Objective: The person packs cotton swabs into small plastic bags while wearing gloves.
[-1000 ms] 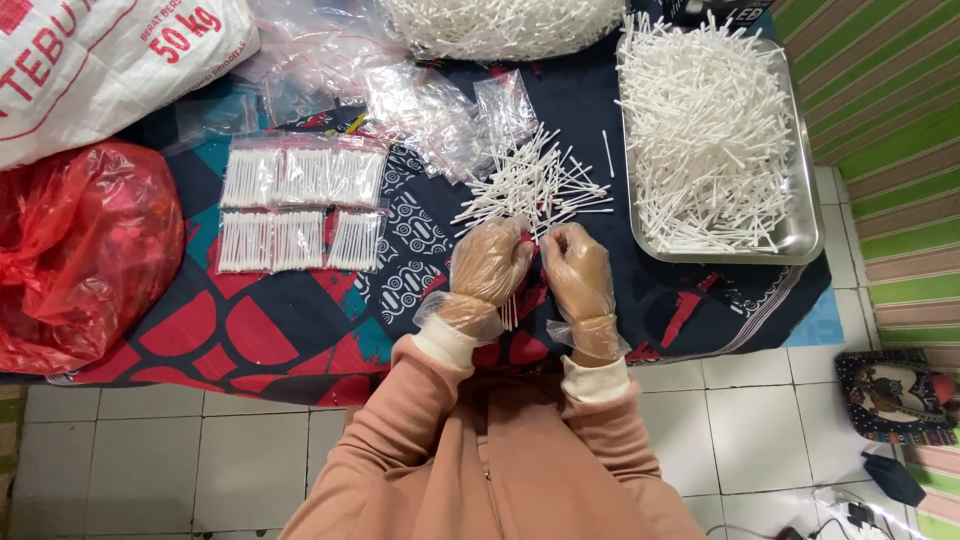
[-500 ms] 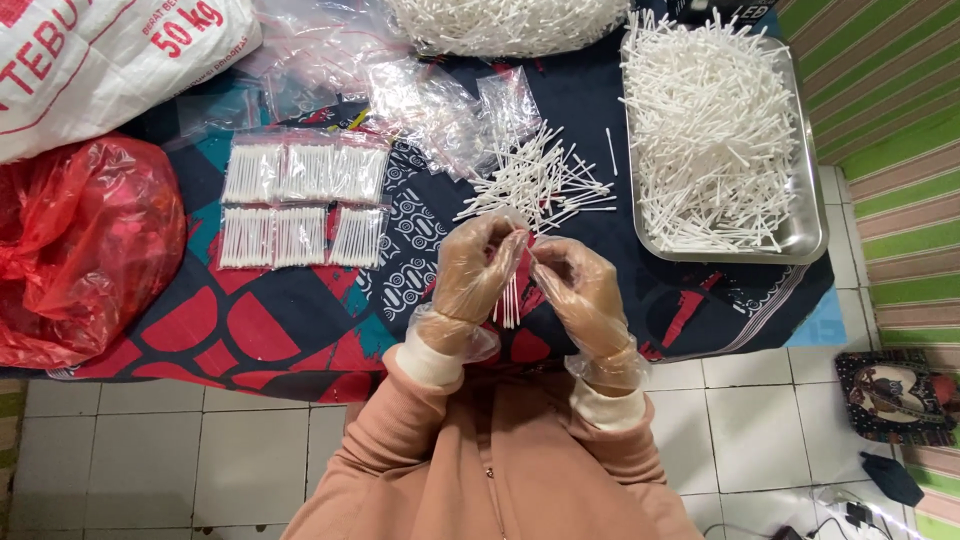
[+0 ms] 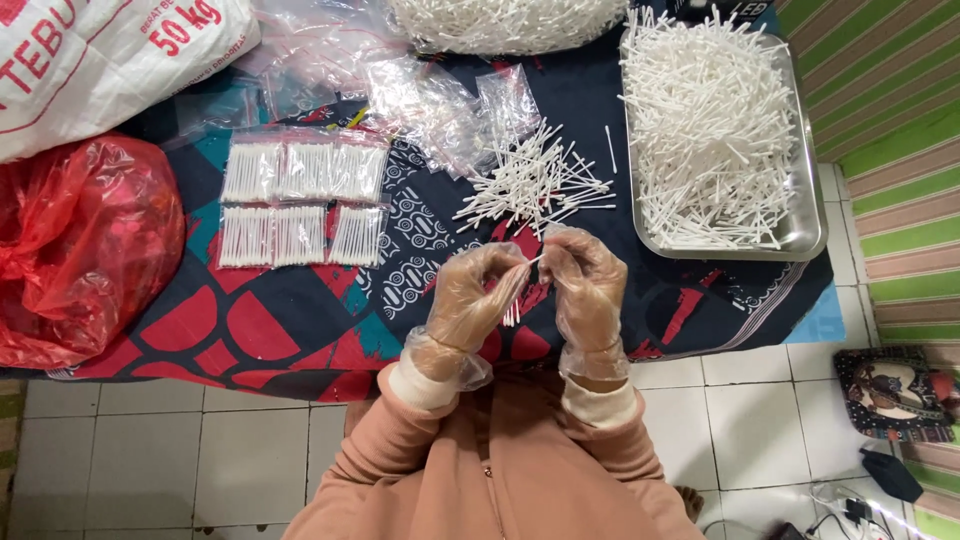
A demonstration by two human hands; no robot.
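Both hands wear thin clear plastic gloves and meet over the patterned cloth (image 3: 300, 330). My left hand (image 3: 474, 296) holds a small bundle of white cotton swabs (image 3: 513, 308) that hangs down between the palms. My right hand (image 3: 585, 288) pinches the top of the same bundle, one swab tip poking out between the fingers. Just beyond the hands lies a loose pile of cotton swabs (image 3: 530, 185) on the cloth.
A metal tray (image 3: 800, 225) heaped with swabs stands at the right. Several filled clear packets (image 3: 300, 205) lie in two rows at the left, empty plastic bags (image 3: 440, 100) behind them. A red plastic bag (image 3: 80, 250) and a white sack (image 3: 100, 60) sit far left.
The hands have drawn slightly apart and risen a little, still working the small bundle of swabs between them. Nothing else on the cloth has moved.
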